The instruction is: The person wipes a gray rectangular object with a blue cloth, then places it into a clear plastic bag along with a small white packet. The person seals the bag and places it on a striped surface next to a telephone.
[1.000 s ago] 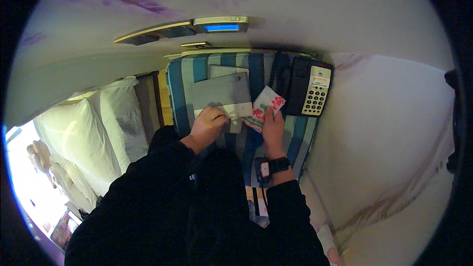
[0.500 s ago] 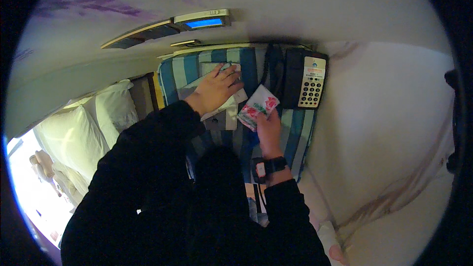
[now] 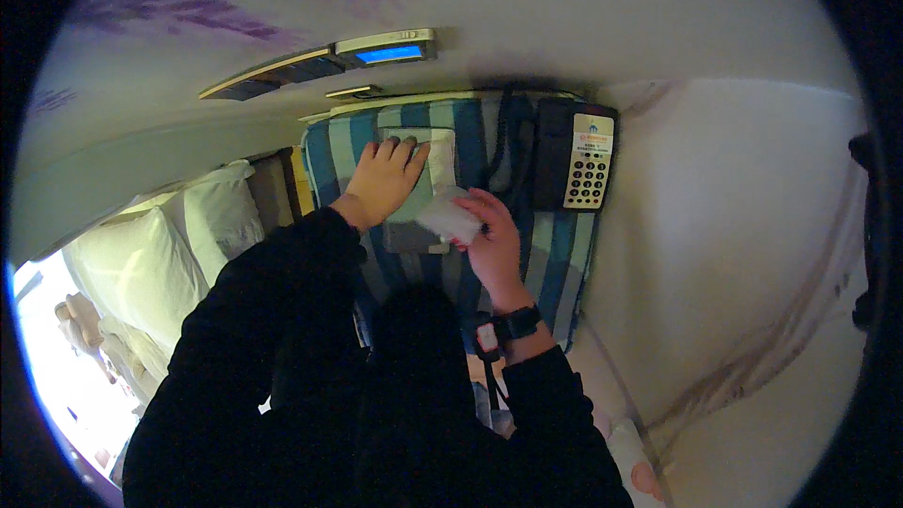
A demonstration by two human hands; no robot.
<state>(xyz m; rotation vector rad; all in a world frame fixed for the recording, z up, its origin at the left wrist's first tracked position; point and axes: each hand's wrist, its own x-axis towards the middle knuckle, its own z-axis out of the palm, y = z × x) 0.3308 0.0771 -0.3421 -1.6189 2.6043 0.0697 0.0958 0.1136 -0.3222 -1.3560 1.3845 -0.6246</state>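
Note:
My left hand [image 3: 388,177] lies palm down with its fingers spread on a flat, pale rectangular item [image 3: 440,155] with a grey lower part. I cannot tell whether that is a box or a folder. It rests on a blue and white striped cloth [image 3: 555,263]. My right hand [image 3: 493,243] is closed on a small white tissue pack [image 3: 449,218], blurred by motion. The pack hangs over the lower right part of the pale item, close to my left hand. A dark band with a small device [image 3: 487,337] sits on my right wrist.
A dark desk phone [image 3: 590,165] with a coiled cord stands at the right back of the striped cloth. On the wall behind are a lit blue display [image 3: 390,55] and a switch panel [image 3: 273,75]. White pillows [image 3: 141,263] lie at the left. A pale wall [image 3: 734,254] rises at the right.
The tissue pack has moved left in my right hand, over the pale item, and its red flower print has turned out of sight. My left hand has shifted slightly left.

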